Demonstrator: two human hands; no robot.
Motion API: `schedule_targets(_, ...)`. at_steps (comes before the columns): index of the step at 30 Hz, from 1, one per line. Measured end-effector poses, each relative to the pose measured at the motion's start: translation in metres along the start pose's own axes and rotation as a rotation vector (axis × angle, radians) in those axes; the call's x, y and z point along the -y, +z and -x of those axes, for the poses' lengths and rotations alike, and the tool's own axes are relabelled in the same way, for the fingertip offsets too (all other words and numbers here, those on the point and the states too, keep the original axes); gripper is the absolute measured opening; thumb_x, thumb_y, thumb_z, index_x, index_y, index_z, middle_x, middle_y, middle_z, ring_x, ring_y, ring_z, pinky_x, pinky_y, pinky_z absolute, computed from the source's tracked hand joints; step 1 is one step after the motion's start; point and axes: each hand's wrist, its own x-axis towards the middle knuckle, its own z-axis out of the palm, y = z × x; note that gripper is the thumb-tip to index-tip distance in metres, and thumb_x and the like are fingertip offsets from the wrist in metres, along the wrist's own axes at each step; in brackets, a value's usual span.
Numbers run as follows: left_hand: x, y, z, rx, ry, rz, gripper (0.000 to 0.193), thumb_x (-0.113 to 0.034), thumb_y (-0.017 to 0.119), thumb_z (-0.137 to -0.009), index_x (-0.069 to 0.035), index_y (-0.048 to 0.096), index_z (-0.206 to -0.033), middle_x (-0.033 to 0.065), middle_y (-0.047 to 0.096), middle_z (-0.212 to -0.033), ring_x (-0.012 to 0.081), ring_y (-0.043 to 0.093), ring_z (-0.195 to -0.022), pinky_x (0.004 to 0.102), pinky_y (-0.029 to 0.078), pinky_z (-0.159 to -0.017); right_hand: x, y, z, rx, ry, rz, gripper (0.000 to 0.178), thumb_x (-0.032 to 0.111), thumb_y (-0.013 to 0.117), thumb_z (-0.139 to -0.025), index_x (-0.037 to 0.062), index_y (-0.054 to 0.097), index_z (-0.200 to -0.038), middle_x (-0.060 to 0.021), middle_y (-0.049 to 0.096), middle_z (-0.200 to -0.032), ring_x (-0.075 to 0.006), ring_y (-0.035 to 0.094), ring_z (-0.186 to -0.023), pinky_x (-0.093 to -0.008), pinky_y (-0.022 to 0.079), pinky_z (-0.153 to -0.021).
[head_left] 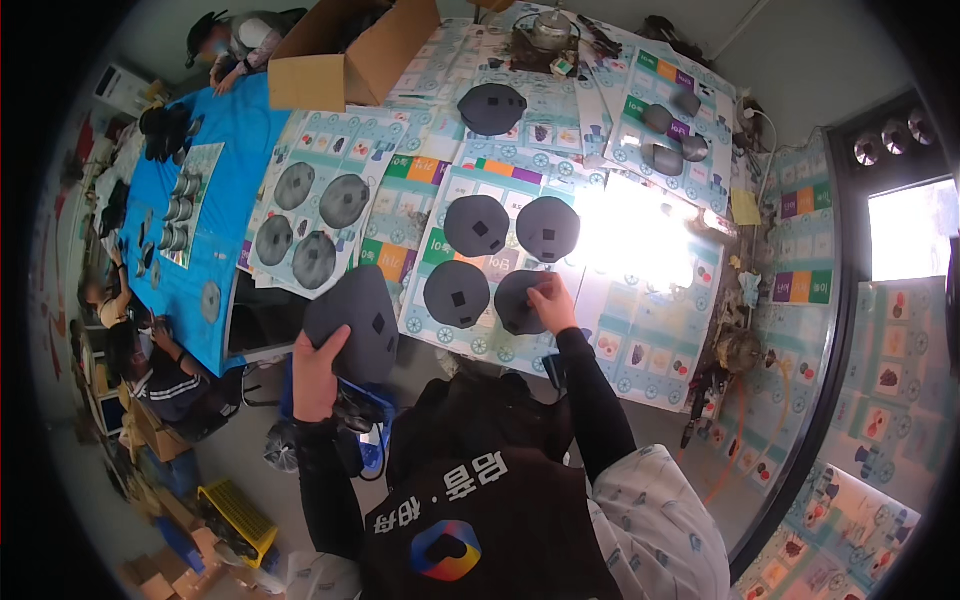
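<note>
My left hand [318, 378] grips a dark grey rounded fabric-like piece [352, 318], perhaps several stacked, with a small black square on its face. The thumb lies over its near edge. With pinched fingers, my right hand [553, 303] holds the edge of another dark grey round piece [514, 308], which lies at the lower right of a printed board [415, 318]. Three similar pieces share that board: one at the upper left [470, 222], one at the upper right [550, 222] and one at the lower left [452, 300]. Each has a small black square.
Left of the board, a printed sheet [262, 208] carries several grey round pieces. Beyond stand a dark grey pile [492, 108], an open cardboard box [306, 82] and a metal device [550, 35]. People sit around a blue-covered table [225, 150]. Sunlight glares on the right side.
</note>
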Motion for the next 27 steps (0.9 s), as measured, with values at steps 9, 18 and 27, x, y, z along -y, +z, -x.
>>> schedule_targets(9,-0.054,0.020,-0.066,0.106,0.075,0.057,0.040,-0.004,0.075,-0.093,0.002,0.064,-0.131,0.0086,0.071,-0.123,0.0184,0.069,-0.109,0.0341,0.053,-0.098,-0.012,-0.009,-0.053,-0.268,0.002,0.710,0.030,0.032,0.081,-0.082,0.0044,0.077,-0.094,-0.0136,0.069,-0.105,-0.0359,0.060,-0.110,-0.0420,0.050,-0.099)
schedule_targets(18,-0.052,0.020,-0.155,0.213,0.036,0.081,0.040,-0.006,0.076,-0.094,-0.002,0.065,-0.132,0.0076,0.071,-0.123,0.0180,0.068,-0.110,0.0338,0.052,-0.098,0.006,0.028,-0.052,-0.140,0.152,0.052,0.022,0.017,0.071,-0.094,-0.0003,0.067,-0.107,-0.0094,0.071,-0.087,-0.0176,0.069,-0.064,-0.0316,0.054,-0.057)
schedule_targets(27,-0.052,0.032,-0.213,0.313,-0.043,0.095,0.040,-0.003,0.076,-0.093,-0.002,0.064,-0.132,0.0055,0.070,-0.126,0.0176,0.067,-0.113,0.0341,0.052,-0.099,0.043,0.000,-0.157,-0.343,0.237,-0.837,0.034,0.026,0.055,-0.100,-0.0007,0.060,-0.121,-0.0184,0.072,-0.105,-0.0305,0.072,-0.102,-0.0422,0.056,-0.090)
